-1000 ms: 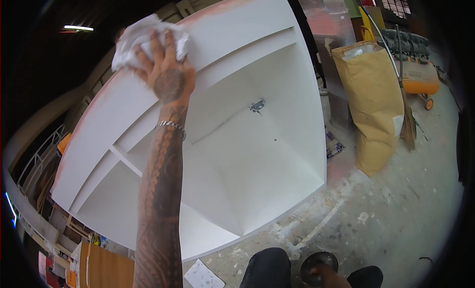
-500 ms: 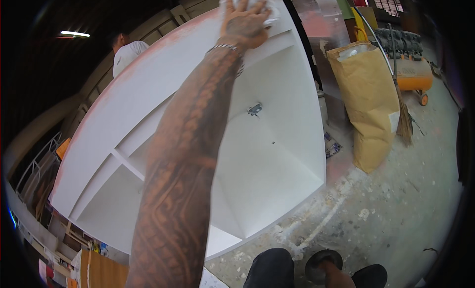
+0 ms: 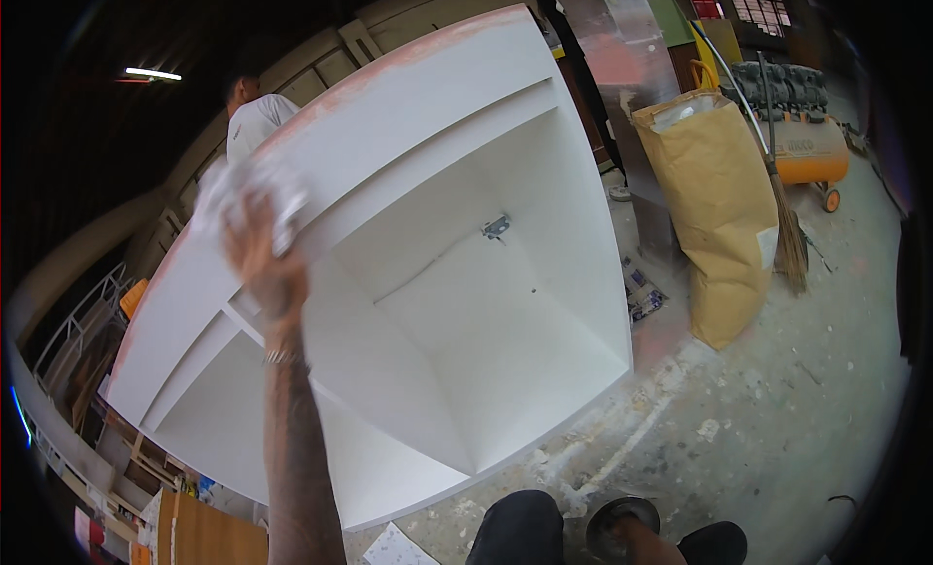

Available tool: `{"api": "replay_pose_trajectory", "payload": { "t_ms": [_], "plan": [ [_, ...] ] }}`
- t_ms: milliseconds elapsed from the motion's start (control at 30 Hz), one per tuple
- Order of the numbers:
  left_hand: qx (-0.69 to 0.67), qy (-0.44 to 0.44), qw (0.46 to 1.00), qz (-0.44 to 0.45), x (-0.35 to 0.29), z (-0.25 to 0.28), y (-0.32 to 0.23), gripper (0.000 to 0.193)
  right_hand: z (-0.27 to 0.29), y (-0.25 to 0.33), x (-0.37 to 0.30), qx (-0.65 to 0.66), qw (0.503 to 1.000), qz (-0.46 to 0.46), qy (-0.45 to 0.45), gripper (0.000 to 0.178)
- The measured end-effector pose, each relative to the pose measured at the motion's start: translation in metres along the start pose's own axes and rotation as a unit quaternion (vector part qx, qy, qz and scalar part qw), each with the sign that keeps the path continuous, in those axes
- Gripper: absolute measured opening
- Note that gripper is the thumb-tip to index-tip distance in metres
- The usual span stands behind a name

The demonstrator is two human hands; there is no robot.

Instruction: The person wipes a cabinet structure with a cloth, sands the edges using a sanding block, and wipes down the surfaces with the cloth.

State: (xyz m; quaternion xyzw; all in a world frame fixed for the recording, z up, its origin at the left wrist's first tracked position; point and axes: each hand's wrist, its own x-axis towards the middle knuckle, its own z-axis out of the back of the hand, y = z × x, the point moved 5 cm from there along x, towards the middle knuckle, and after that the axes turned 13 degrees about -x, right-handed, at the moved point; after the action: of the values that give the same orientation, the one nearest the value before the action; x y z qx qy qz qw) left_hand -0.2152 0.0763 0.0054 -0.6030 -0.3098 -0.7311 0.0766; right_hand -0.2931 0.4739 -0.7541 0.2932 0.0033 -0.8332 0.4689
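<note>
Cloth (image 3: 259, 176) under left hand (image 3: 269, 271), bunched beyond fingers.

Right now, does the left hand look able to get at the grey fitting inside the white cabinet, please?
Probably yes: the cabinet is open on this side and nothing visible blocks the fitting, though the left hand is on the cloth.

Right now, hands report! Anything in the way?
Left hand on white cloth, both blurred. Right hand out of view. Cloth near pink edge of white cabinet. Person beyond, seemingly not blocking.
</note>
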Motion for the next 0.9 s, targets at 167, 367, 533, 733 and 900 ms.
{"api": "replay_pose_trajectory", "payload": {
  "t_ms": [167, 367, 533, 733, 900],
  "plan": [
    [0.2, -0.13, 0.965, 0.106, -0.021, 0.056, 0.084, 0.036, 0.004, 0.013, 0.012, -0.022, 0.999, 0.036, -0.001, 0.034],
    [0.045, -0.117, 0.99, 0.058, 0.049, -0.048, -0.045, 0.043, -0.012, -0.002, 0.018, -0.051, 0.998, 0.048, -0.002, 0.033],
    [-0.047, 0.066, 0.991, -0.104, 0.092, -0.122, -0.138, 0.05, -0.019, -0.006, 0.023, -0.075, 0.995, 0.058, -0.008, 0.032],
    [-0.105, 0.109, 0.979, -0.137, 0.091, -0.102, -0.114, 0.06, -0.025, -0.004, 0.022, -0.09, 0.994, 0.067, -0.009, 0.032],
    [0.052, -0.009, 0.998, -0.02, 0.042, -0.002, 0.006, 0.051, -0.026, -0.006, 0.023, -0.098, 0.993, 0.068, -0.015, 0.031]
  ]
}}
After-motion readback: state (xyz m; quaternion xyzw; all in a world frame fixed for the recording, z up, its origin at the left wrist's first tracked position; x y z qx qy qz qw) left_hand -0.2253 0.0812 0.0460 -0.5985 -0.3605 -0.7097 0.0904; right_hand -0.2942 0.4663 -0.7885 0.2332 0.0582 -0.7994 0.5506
